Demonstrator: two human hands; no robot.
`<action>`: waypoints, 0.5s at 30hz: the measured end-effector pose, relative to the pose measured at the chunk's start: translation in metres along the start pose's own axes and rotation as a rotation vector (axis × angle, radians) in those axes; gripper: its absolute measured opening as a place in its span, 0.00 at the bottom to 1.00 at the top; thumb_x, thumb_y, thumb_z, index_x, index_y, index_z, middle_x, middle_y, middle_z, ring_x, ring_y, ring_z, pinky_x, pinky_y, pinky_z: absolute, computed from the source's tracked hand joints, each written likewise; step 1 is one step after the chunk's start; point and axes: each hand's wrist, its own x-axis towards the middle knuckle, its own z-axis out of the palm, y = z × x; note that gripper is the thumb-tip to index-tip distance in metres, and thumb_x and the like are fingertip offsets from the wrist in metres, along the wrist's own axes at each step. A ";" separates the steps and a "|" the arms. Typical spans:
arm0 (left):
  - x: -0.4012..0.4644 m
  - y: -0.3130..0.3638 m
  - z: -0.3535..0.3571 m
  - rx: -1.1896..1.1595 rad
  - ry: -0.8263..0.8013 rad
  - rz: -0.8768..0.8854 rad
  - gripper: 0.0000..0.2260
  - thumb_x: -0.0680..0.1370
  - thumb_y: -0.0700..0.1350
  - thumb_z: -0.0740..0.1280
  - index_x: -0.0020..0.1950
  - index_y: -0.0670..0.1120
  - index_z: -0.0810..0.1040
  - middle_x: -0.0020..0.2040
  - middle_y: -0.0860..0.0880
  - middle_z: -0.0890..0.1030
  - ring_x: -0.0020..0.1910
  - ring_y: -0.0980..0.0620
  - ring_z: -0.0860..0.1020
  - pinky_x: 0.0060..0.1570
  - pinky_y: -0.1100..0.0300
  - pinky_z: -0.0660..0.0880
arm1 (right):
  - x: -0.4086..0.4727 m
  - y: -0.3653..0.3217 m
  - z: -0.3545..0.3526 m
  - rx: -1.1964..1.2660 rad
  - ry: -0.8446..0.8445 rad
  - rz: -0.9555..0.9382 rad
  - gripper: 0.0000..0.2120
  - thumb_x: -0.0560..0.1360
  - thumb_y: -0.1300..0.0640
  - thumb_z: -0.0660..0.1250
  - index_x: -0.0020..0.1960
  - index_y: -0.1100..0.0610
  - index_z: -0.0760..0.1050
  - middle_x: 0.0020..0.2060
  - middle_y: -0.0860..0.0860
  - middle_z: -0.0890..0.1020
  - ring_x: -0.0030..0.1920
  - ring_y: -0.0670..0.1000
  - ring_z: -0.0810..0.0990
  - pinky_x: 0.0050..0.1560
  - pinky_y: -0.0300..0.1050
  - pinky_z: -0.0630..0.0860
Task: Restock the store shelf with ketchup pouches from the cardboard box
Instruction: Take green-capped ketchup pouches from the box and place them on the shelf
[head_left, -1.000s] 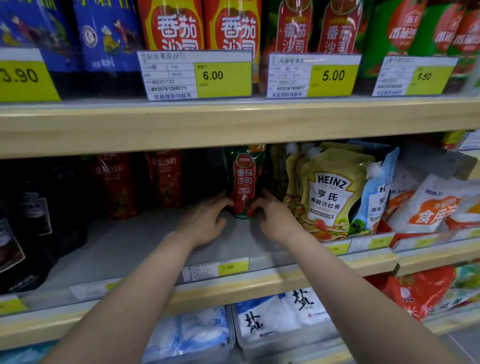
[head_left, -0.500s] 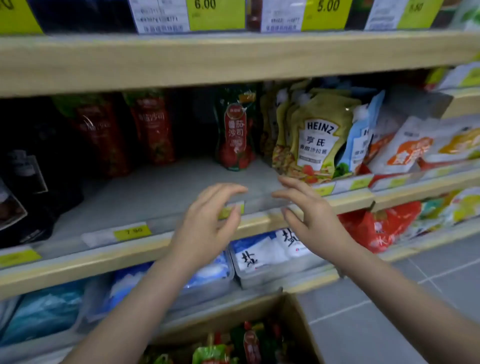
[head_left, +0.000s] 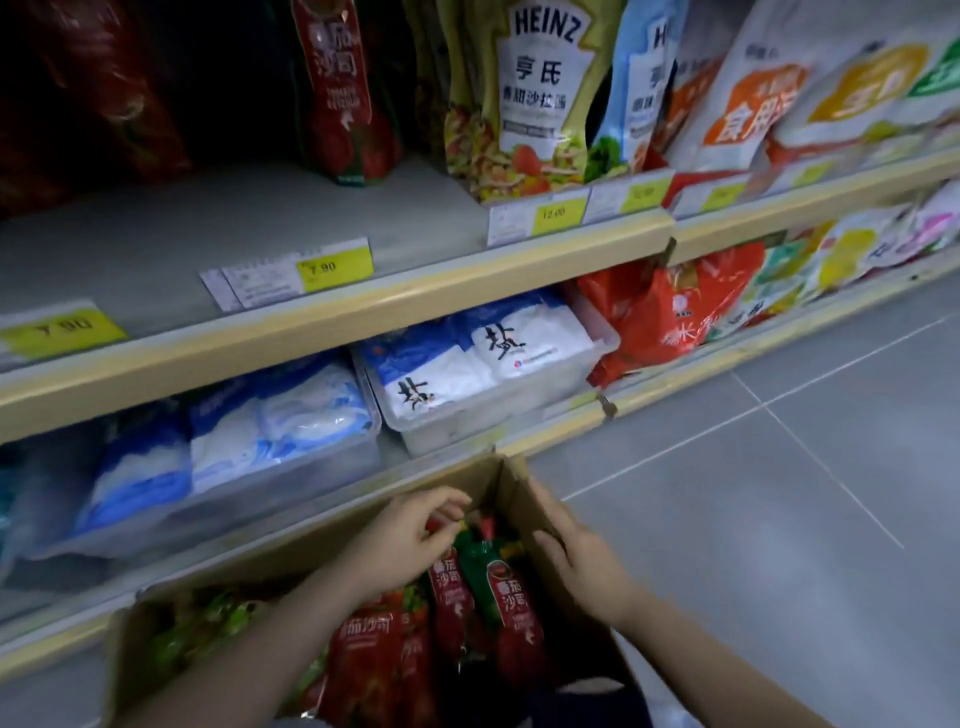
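Red-and-green ketchup pouches (head_left: 498, 597), brown cardboard box (head_left: 524, 499), yellow price tags (head_left: 335, 267).

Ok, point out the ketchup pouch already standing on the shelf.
The red ketchup pouch left of the yellow Heinz pouch; the others lie in the cardboard box.

Both bare forearms reach forward and down from the lower edge of the view, converging toward each other. The left hand (head_left: 410, 540) is turned palm-down with its wrist bent, the fingers curled inward and the thumb drawn toward the fingertips in a pinching grip; what lies inside that grip cannot be made out. The right hand (head_left: 582, 566), just right of that grip, is loosely spread, its fingers nearly straight and pointing forward, thumb held apart.
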 end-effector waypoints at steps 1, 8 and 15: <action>0.004 -0.003 0.006 0.014 -0.012 0.005 0.12 0.77 0.45 0.64 0.60 0.54 0.75 0.49 0.65 0.76 0.49 0.71 0.75 0.42 0.77 0.70 | 0.000 0.005 0.005 0.032 0.028 0.004 0.29 0.79 0.60 0.57 0.70 0.37 0.49 0.69 0.35 0.59 0.70 0.39 0.62 0.64 0.21 0.54; 0.012 -0.033 0.052 0.099 -0.031 -0.136 0.13 0.77 0.46 0.65 0.62 0.49 0.74 0.56 0.53 0.78 0.55 0.57 0.77 0.48 0.76 0.69 | 0.003 0.020 0.001 -0.004 0.018 0.004 0.26 0.80 0.55 0.54 0.73 0.39 0.48 0.71 0.44 0.64 0.69 0.45 0.66 0.64 0.27 0.59; 0.022 -0.039 0.093 0.256 -0.099 -0.280 0.28 0.75 0.58 0.66 0.71 0.46 0.66 0.67 0.46 0.74 0.65 0.48 0.72 0.63 0.54 0.70 | -0.001 0.021 0.003 0.032 0.032 -0.060 0.26 0.81 0.54 0.52 0.74 0.41 0.47 0.69 0.53 0.69 0.67 0.52 0.70 0.66 0.44 0.66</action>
